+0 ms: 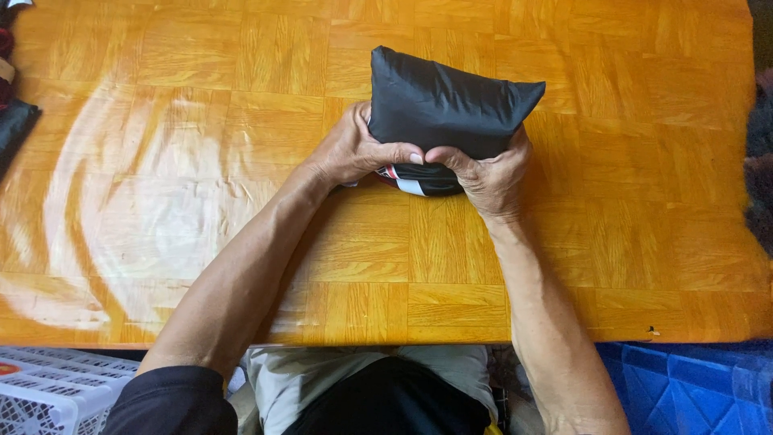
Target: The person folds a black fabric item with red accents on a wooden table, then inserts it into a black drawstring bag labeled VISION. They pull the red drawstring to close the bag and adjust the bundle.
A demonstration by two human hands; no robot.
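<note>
Left hand [354, 149] and right hand [487, 173] curled tight — thumbs meeting, forearms converging.

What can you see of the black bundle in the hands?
The black bundle is a folded, pillow-like packet of smooth, slightly shiny fabric, wrinkled, lying on the wooden table. At its near edge a red-and-white patch shows. The left hand and right hand grip that near edge, thumbs meeting on top.
</note>
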